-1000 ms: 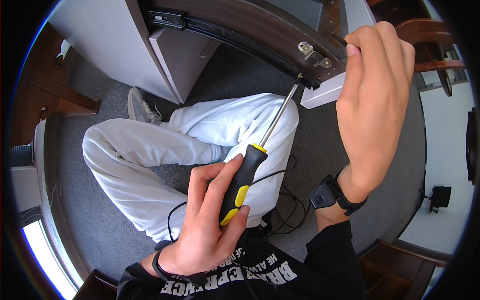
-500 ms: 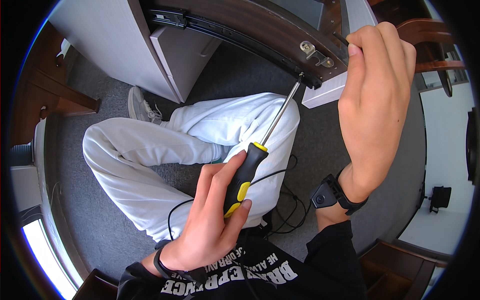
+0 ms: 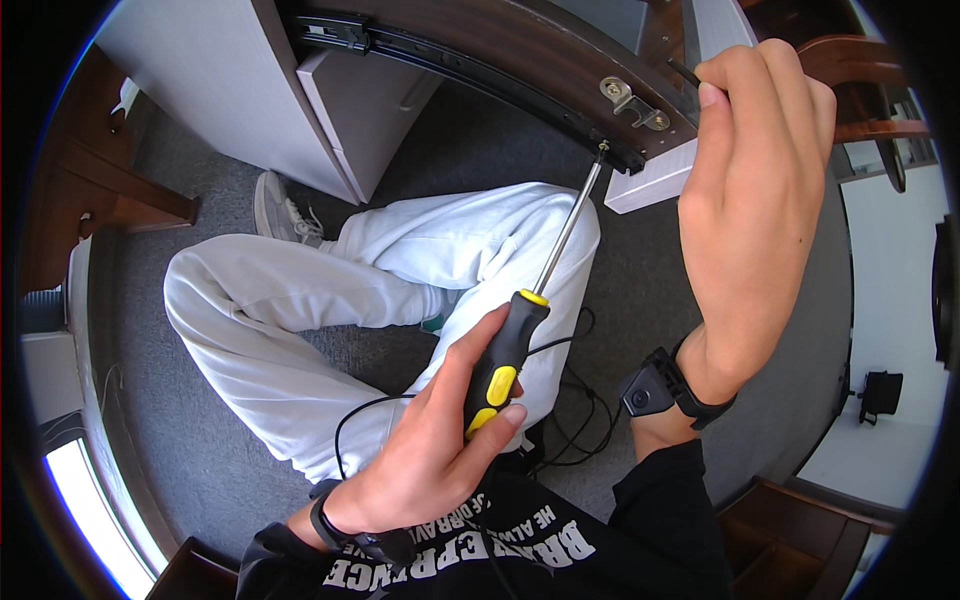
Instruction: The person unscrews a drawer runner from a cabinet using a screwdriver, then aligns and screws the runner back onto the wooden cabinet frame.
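My left hand is closed around the black and yellow handle of a screwdriver. Its long shaft slants up to the right, and the tip meets a small screw near the end of a black drawer slide. That slide runs along the lower edge of a dark brown wooden panel. A metal bracket is fixed to the panel just above the screw. At the panel's right end, my right hand pinches a thin dark piece; its kind is unclear.
A pale cabinet stands at the upper left, and a pale board lies beyond the slide's end. My white-trousered legs are folded on the grey carpet. A black cable lies loosely beside my thigh.
The screwdriver's handle and my left hand have shifted slightly right, and my left fingers have curled further round the handle. Its tip stays at the screw; my right hand barely moves.
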Available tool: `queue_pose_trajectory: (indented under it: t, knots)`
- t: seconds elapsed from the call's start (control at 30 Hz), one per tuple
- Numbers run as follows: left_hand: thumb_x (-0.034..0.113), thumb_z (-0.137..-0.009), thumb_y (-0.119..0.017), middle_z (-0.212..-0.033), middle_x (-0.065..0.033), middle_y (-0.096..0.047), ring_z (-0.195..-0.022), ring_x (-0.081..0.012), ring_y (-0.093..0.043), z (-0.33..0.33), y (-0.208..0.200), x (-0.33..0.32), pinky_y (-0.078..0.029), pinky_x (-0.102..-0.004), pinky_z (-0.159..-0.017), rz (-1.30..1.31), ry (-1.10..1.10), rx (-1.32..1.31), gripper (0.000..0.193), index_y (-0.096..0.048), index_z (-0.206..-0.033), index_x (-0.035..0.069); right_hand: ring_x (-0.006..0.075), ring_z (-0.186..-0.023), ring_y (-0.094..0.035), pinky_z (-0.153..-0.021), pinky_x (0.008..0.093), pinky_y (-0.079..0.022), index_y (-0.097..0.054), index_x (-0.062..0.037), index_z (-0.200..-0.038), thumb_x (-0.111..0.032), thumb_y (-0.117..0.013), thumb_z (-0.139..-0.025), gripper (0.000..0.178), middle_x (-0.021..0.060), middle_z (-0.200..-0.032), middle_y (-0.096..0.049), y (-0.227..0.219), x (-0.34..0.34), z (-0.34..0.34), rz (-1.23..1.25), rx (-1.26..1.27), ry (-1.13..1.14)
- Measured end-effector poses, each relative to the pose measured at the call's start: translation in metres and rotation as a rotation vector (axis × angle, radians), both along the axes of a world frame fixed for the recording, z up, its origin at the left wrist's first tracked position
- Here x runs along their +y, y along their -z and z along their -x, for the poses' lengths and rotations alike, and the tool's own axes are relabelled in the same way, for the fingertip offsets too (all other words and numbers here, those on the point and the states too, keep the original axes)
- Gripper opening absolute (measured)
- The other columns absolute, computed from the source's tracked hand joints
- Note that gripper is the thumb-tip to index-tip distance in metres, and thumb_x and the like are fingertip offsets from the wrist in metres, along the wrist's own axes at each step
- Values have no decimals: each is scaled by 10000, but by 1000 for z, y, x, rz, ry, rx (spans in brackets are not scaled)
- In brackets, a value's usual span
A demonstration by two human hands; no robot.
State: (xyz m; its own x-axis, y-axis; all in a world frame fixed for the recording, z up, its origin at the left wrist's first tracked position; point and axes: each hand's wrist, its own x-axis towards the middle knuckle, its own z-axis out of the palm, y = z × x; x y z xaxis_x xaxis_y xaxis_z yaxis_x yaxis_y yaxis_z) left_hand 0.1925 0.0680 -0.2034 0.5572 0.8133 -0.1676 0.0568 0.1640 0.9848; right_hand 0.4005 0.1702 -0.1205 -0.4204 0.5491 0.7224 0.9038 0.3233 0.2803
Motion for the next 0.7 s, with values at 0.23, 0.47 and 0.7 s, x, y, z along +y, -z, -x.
queue_pose_trajectory:
  t: [0.23,0.47,0.7]
  knots:
    - [43,-952,-530,-951,-66,-521,-753,-99,-493,0,-3,6,-429,-228,-695,390,-14,-335,594,-207,-1450,34,294,-811,-451,-767,372,-391,-530,-23,-881,28,-539,-872,52,86,-835,-498,5,4,4,-71,13,-94]
    - [188,-903,-563,-887,-135,-523,-449,-65,-314,3,8,9,-270,-202,-410,619,-109,-583,604,-296,-1432,71,293,-814,-451,-765,371,-391,-527,-20,-879,26,-542,-873,49,87,-839,-500,0,1,0,-11,-2,-11]
    - [257,-922,-561,-751,-61,-416,-382,-59,-303,6,5,17,-232,-186,-332,993,44,-986,633,-274,-1448,51,297,-814,-452,-763,375,-393,-527,-22,-880,30,-535,-871,53,88,-840,-501,-9,-1,4,63,-157,94]
